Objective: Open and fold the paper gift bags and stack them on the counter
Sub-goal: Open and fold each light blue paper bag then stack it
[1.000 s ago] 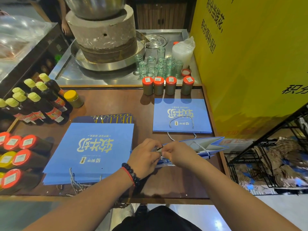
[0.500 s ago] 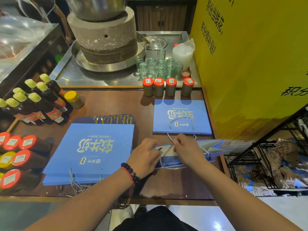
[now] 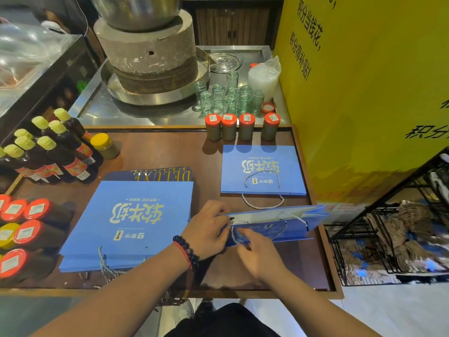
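Left hand (image 3: 206,231) pinches the rim of a half-open matte blue paper gift bag (image 3: 279,226); right hand (image 3: 257,251), at 5 o'clock, pinches its twisted cord handle (image 3: 234,235) over the brown wooden counter (image 3: 158,152).

Blue gift bags (image 3: 136,222) with pale yellow lettering, grey-white twisted cord handles (image 3: 263,205). Dark brown counter (image 3: 170,154). Red-orange lids on olive jars (image 3: 229,127). Dark bottles (image 3: 60,152) with yellow caps, red labels. Bright yellow wall panel (image 3: 364,93), black characters. Black-and-red bead bracelet (image 3: 185,251).
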